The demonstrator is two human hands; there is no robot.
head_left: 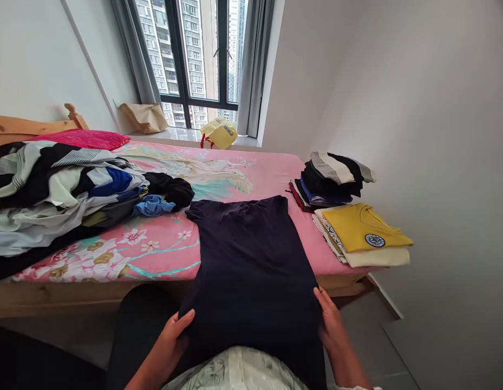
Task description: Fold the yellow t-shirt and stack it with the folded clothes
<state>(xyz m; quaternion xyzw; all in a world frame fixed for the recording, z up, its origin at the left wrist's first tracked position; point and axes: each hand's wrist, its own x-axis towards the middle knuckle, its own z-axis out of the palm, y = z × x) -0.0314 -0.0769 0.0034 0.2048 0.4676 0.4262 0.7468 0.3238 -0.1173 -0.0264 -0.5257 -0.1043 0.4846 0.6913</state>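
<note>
A dark navy T-shirt [251, 265] lies spread over the near edge of the bed [243, 168] and hangs down toward me. My left hand [172, 338] grips its lower left edge with the thumb on top. My right hand [330, 319] holds the lower right edge, fingers curled around the cloth. Both hands are closed on the fabric at the hem, below the wooden bed frame.
A heap of unfolded clothes [52, 189] covers the bed's left side. Two piles of folded clothes sit at the right edge: a dark pile [330, 181] and one topped by a yellow shirt [363, 230]. A yellow bag [219, 132] and a paper bag [143, 116] rest on the windowsill.
</note>
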